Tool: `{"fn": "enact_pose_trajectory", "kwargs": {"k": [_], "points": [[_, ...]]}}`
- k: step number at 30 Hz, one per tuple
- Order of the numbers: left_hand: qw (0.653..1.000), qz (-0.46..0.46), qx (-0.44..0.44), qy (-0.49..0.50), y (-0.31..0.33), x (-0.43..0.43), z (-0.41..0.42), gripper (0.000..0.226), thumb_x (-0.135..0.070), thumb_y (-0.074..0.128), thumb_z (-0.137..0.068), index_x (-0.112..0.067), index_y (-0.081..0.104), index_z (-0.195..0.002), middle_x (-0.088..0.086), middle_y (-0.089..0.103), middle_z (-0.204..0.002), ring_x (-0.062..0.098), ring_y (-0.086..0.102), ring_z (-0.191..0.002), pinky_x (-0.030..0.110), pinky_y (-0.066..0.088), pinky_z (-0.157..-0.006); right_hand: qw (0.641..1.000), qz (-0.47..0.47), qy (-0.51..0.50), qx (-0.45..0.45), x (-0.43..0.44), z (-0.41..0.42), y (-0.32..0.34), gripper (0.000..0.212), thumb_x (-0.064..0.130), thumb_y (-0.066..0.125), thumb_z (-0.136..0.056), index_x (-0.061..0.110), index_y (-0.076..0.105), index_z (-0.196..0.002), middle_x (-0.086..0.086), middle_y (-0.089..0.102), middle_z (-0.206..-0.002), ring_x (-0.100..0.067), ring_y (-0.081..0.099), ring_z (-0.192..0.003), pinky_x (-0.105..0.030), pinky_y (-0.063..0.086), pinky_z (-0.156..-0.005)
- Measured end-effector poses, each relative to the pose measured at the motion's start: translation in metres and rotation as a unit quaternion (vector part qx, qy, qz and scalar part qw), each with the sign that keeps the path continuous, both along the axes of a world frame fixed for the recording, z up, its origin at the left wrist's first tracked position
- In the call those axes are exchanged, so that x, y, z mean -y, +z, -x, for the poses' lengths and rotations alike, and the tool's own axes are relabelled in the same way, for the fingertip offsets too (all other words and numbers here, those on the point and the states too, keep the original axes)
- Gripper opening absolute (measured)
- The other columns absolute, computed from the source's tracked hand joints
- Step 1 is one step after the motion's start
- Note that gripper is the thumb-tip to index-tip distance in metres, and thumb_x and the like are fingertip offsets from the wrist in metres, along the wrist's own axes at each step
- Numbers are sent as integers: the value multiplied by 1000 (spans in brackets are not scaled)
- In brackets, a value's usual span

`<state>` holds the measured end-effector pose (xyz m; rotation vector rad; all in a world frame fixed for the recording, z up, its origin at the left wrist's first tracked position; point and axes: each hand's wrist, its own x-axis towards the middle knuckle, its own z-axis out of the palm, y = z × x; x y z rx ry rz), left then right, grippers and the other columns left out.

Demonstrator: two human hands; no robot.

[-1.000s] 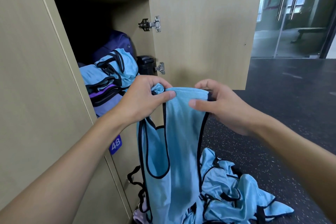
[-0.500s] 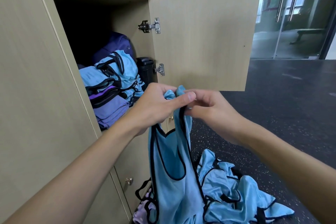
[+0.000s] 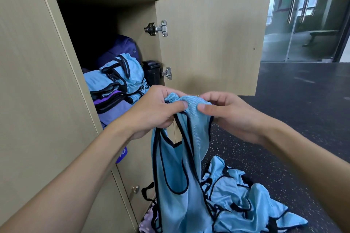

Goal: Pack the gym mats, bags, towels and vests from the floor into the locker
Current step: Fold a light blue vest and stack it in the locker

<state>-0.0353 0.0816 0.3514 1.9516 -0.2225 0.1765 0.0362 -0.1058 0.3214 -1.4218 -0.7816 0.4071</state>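
Observation:
A light blue vest [image 3: 176, 172] with black trim hangs in front of me, gripped at its shoulder straps by my left hand [image 3: 157, 111] and my right hand [image 3: 229, 113], held close together. The open locker [image 3: 106, 24] is up and to the left. Inside it a stack of folded blue vests [image 3: 121, 75] lies on purple ones [image 3: 113, 106], with a dark purple bag [image 3: 121, 47] behind and a black object [image 3: 151, 72] at the right. More blue vests [image 3: 246, 200] lie heaped on the floor below my hands.
The locker door [image 3: 212, 39] stands open to the right, just behind my hands. A lower locker with a small brass knob [image 3: 135, 189] sits below. Dark speckled floor [image 3: 293, 115] stretches right toward glass doors [image 3: 303, 15].
My hands pinched together on the vest's straps, then spread slightly apart again. The vest hangs a little narrower than a second ago.

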Motion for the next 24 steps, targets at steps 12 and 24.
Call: {"fn": "enact_pose_trajectory", "kwargs": {"k": [12, 24], "points": [[972, 198, -15, 122, -4, 5, -8, 32, 7, 27, -93, -8, 52, -107, 6, 40, -75, 16, 39, -59, 29, 36, -58, 985, 62, 120, 107, 15, 24, 25, 13, 16, 65, -82, 21, 77, -85, -1, 70, -87, -11, 62, -84, -22, 51, -80], [987, 164, 4, -1, -5, 15, -5, 37, -6, 38, -107, -9, 46, -142, 2, 59, -141, 13, 61, -124, 36, 47, -108, 975, -29, -123, 181, -20, 29, 0, 22, 3, 69, -89, 23, 78, -87, 0, 71, -111, -6, 65, -103, -23, 49, -94]]}}
